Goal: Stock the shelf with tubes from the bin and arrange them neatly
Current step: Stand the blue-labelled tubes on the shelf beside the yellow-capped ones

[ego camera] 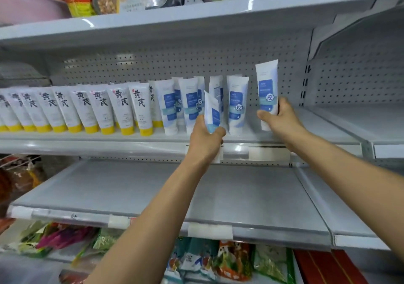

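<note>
1. Right hand (282, 117) grips a white-and-blue tube (267, 91) around its lower half, fingers wrapped, holding it upright just right of the blue tube row (190, 104) on the middle shelf (109, 139).
2. Left hand (205, 139) is closed around a second blue tube (212, 111), tilted, at the front of that same row; its cap end is hidden in the palm.
3. Left of the blue row, yellow-capped tubes (76, 108) stand packed side by side, caps down, leaning slightly.
4. Right of the raised tube, the middle shelf is bare.
5. Below the middle shelf, a grey shelf (240, 196) carries nothing; snack bags (229, 262) sit under it.
</note>
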`<action>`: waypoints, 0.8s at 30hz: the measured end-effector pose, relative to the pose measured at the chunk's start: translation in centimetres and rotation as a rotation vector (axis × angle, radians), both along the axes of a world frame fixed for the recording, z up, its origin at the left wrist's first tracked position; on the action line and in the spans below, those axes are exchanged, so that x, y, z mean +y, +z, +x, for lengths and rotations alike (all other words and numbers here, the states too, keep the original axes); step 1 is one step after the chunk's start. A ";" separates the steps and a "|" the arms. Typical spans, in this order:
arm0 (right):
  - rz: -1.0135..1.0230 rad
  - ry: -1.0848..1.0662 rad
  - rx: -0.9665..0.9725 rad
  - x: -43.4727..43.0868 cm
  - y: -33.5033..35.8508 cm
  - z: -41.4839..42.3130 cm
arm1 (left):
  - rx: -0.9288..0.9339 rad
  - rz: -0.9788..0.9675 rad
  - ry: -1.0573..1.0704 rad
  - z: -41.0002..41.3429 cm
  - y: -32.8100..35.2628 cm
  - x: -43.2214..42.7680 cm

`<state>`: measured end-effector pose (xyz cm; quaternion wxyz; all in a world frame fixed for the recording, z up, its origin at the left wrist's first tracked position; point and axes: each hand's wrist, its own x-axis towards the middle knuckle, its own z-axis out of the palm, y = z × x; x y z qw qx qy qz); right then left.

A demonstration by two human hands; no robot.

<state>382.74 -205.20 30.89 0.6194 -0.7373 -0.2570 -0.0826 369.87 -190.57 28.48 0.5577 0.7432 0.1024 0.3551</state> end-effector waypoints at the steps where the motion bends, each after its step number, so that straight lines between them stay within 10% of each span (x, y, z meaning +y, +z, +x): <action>1: -0.031 -0.012 0.007 0.2 -0.1 0.7 | -0.005 0.001 0.003 0.3 -0.1 0.1; 24: -0.268 -0.011 0.082 4.6 0.0 8.3 | -0.055 0.086 -0.011 3.5 0.0 1.0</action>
